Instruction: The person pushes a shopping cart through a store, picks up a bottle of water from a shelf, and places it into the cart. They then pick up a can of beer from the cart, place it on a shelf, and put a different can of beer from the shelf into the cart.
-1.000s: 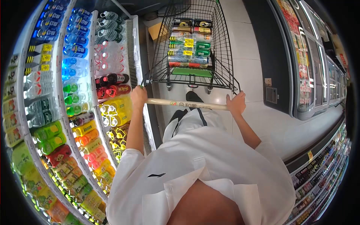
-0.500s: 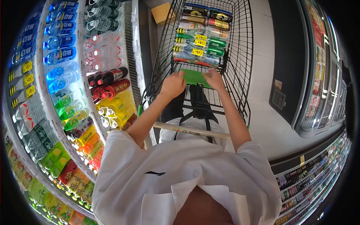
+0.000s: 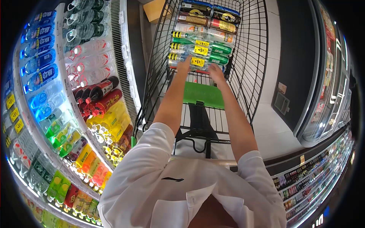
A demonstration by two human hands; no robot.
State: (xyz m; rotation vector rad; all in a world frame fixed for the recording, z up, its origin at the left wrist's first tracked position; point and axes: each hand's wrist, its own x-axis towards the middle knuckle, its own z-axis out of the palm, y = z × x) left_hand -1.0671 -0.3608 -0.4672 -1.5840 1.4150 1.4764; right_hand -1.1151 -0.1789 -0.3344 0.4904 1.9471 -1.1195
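Note:
Inside the black wire shopping cart [image 3: 262,49], cans and bottles lie in rows. My left hand [image 3: 184,64] reaches to the near row and touches the left part of a clear bottle with a yellow label [image 3: 197,61]; its fingertips are partly lost against the bottle. Near the right end of that row is my right hand [image 3: 216,72], its fingers bent toward the bottles. Whether either hand grips anything is unclear. Green-capped bottles [image 3: 219,49] lie just beyond, with dark cans [image 3: 226,16] farther off. A green panel [image 3: 203,94] sits below my hands.
Lit shelves of bottled drinks [image 3: 62,89] run along the left side. A cardboard box [image 3: 155,10] is on the floor beyond the cart's left side. A dark display case [image 3: 294,68] stands at the right, and another stocked shelf [image 3: 304,182] is at the lower right.
Both hands have moved forward from the green panel to the nearest bottles. The body leans farther over the cart, and the view has shifted, showing more of the green panel.

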